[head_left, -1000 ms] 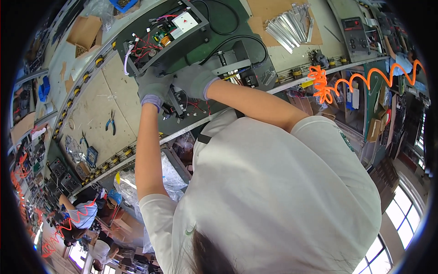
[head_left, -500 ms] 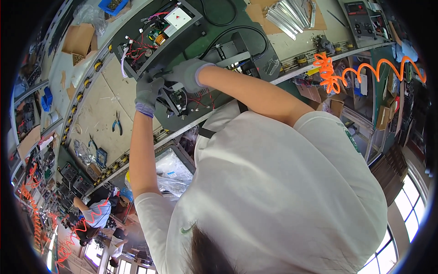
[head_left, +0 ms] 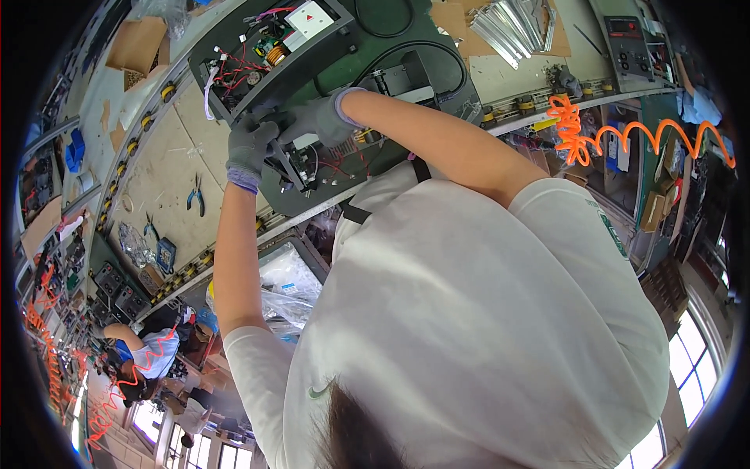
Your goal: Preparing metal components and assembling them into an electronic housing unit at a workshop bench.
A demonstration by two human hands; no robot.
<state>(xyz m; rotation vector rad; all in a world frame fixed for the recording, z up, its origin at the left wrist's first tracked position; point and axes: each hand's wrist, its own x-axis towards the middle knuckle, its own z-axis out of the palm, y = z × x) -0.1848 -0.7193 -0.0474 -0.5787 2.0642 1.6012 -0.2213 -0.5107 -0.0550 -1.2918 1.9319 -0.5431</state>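
Note:
A dark open equipment housing [head_left: 293, 168] with circuit parts and red and black wires lies at the bench's near edge. My left hand [head_left: 251, 144], in a grey glove with a purple cuff, is at its left corner with fingers curled. My right hand [head_left: 316, 121], gloved alike, reaches across from the right and meets the left at the housing's far edge. Its fingertips are closed together, and what is between them is hidden. Just beyond stands a second dark housing [head_left: 320, 59] with a white power supply, a copper coil and red wires. Both rest on a green mat [head_left: 379, 47].
Blue-handled pliers [head_left: 195, 197] and a small blue device [head_left: 166, 254] lie on the bench to the left. A black cable [head_left: 406, 45] loops behind the housings. Metal strips [head_left: 508, 35] lie on cardboard at the far right. An orange coiled hose [head_left: 574, 129] hangs at the right.
My right hand has moved slightly left and closer to my left hand, uncovering a pale part of the near housing. The whole view has shifted a little.

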